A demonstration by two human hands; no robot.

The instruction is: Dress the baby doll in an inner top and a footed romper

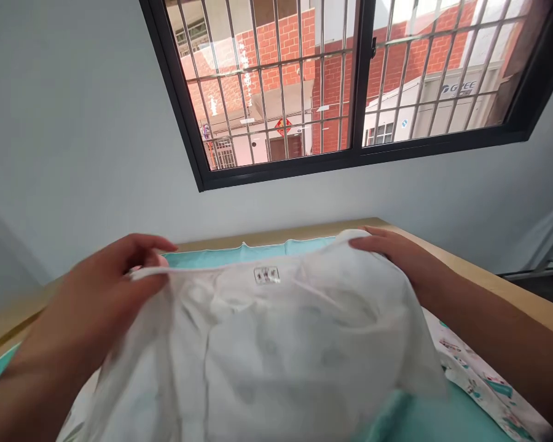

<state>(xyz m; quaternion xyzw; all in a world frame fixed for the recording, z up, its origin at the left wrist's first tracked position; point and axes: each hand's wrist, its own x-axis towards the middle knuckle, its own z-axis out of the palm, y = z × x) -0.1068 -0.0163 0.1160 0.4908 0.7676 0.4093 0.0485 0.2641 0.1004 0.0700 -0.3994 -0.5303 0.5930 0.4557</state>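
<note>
A white garment (267, 350) with a small label near its top edge hangs spread between my hands above a bed. My left hand (105, 282) pinches the garment's upper left edge, fingers closed on the cloth. At the upper right corner my right hand (396, 255) grips the fabric, fingers curled over the top. The cloth is blurred by motion and hides most of the bed below it.
A turquoise sheet (424, 417) covers the bed, with a wooden frame edge (502, 285) along the back and right. A patterned white cloth (479, 374) lies at the right. A barred window (350, 80) sits in the grey wall ahead.
</note>
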